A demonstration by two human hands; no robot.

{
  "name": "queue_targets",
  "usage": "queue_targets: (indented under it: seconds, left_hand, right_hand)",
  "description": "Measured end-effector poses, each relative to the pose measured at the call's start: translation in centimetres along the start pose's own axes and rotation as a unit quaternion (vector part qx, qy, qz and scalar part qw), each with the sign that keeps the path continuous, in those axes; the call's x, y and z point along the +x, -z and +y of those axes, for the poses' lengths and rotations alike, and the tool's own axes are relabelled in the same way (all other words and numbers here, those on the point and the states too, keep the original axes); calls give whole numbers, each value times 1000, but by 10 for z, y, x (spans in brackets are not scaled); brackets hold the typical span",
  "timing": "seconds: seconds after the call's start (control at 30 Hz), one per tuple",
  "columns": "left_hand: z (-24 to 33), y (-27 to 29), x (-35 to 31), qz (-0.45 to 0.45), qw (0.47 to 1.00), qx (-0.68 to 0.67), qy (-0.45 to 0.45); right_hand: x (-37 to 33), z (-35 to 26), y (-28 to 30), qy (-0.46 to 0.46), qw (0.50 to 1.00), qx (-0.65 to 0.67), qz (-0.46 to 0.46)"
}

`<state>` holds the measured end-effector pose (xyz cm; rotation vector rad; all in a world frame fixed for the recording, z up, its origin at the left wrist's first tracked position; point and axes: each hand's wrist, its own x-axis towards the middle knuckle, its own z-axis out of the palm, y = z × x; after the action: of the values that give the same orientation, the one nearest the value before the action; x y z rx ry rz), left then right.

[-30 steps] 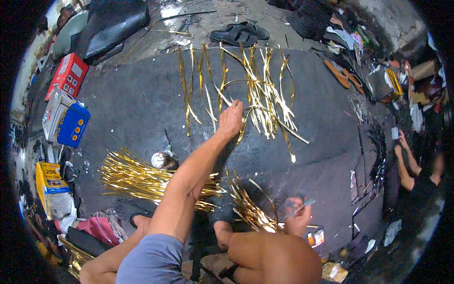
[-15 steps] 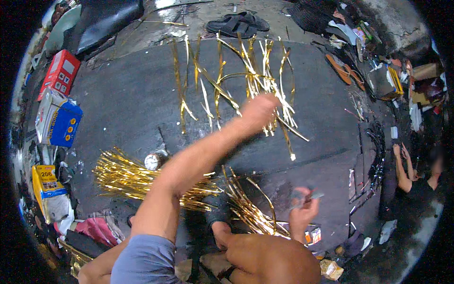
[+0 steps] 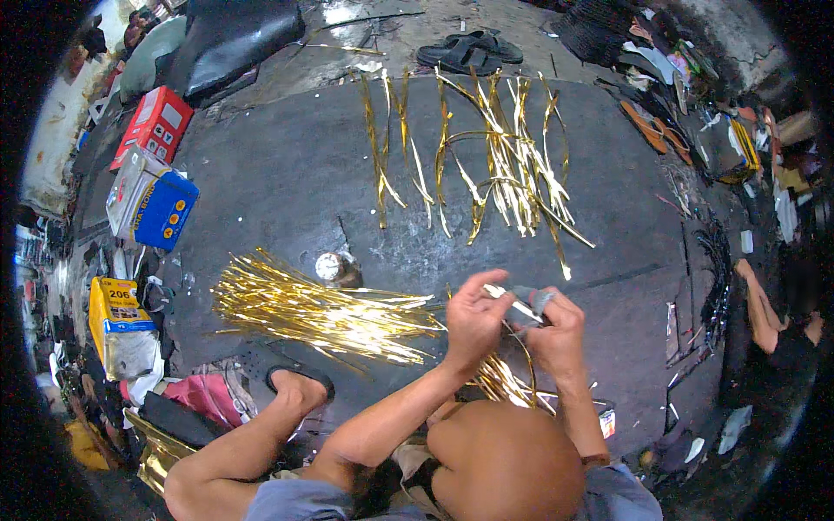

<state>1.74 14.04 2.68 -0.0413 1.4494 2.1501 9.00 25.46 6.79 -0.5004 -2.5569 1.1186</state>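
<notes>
My left hand (image 3: 475, 319) and my right hand (image 3: 556, 328) come together above the dark board. Between their fingertips runs a narrow, shiny strip (image 3: 525, 310), bright with glare; the left fingers pinch it near one end and the right fingers close about the other. Something grey (image 3: 543, 300) is wrapped on or held at the right fingertips; which, I cannot tell. Below the hands, a small bunch of gold strips (image 3: 504, 380) lies partly hidden by my arms and knee. To the left spreads a thick bundle of gold strips (image 3: 326, 313).
Loose gold strips (image 3: 508, 165) lie across the far part of the board (image 3: 269, 174). A round-topped metal container (image 3: 334, 267) stands behind the bundle. Boxes, a red one (image 3: 152, 128) and a blue one (image 3: 161, 208), line the left. Black sandals (image 3: 469, 52) lie beyond; another person (image 3: 777, 326) is at far right.
My left hand has come back from the far loose strips to meet my right hand, which has risen a little. A strip now shows between them. The view has shifted.
</notes>
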Motion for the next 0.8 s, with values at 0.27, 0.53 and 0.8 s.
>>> queue_targets:
  seconds: [0.27, 0.53, 0.8]
  left_hand:
    - [17, 49, -10, 126, 990, -14, 61]
    - [25, 84, -10, 196, 978, -60, 28]
    - [19, 108, -18, 122, 967, -222, 0]
  right_hand:
    - [15, -9, -40, 102, 991, 10, -87]
    - [20, -31, -73, 144, 980, 66, -123]
    - [21, -61, -97, 135, 974, 161, -79]
